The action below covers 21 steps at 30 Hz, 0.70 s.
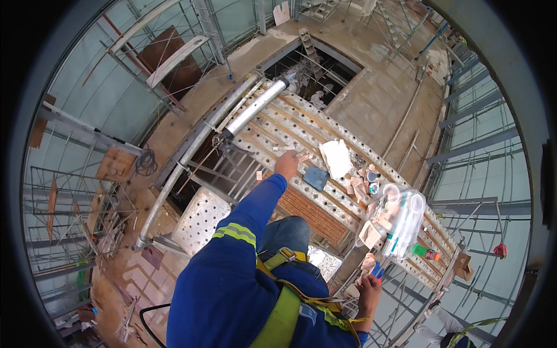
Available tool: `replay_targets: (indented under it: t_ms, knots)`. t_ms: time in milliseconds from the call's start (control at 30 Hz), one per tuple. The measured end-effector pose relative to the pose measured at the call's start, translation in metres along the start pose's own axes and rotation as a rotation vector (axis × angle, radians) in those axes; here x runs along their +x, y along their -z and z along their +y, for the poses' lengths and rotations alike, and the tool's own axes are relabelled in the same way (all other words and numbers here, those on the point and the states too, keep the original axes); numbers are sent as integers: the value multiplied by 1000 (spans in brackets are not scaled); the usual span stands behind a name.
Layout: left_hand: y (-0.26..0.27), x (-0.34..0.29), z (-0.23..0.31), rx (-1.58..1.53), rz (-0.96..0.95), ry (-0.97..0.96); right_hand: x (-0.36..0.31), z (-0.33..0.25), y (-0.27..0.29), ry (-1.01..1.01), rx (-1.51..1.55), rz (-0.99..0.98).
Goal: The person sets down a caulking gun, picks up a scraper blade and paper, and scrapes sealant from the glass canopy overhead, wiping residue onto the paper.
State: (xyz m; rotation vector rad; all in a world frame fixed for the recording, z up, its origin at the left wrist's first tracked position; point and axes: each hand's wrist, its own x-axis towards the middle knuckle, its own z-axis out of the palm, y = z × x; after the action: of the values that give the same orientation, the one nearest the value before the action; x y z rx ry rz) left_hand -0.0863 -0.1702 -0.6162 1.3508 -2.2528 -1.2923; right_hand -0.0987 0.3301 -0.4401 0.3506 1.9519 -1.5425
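My left hand, in a blue sleeve, reaches over a perforated metal scaffold platform. Its fingers are closed on a small pinkish piece. Just right of it lie a dark blue-grey square slab and a crumpled white sheet. My right hand is lower right, fingers curled together. A pinkish chunk and a blue object show at its fingertips; which of them it grips is unclear. Beyond it are a clear plastic bag with tubes and several loose pinkish pieces.
A green bottle with a red cap lies near the platform's right end. A silver pipe lies across its far left end. Past that is a floor opening with a ladder. Another person is at lower right.
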Motion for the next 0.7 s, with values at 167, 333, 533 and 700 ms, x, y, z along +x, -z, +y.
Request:
replay_targets:
  t_ms: [167, 333, 533, 700]
  knots:
    - [40, 25, -10, 453, 155, 5, -9, 12, -2, -40, -134, 19]
    - [47, 45, -28, 500, 94, -26, -7, 12, -13, -46, -142, -88]
    - [50, -12, 22, -706, -220, 219, -10, -17, -40, 19, -23, -120]
    - [59, -127, 57, -1131, -450, 219, 18, -38, -74, -3, 410, -213]
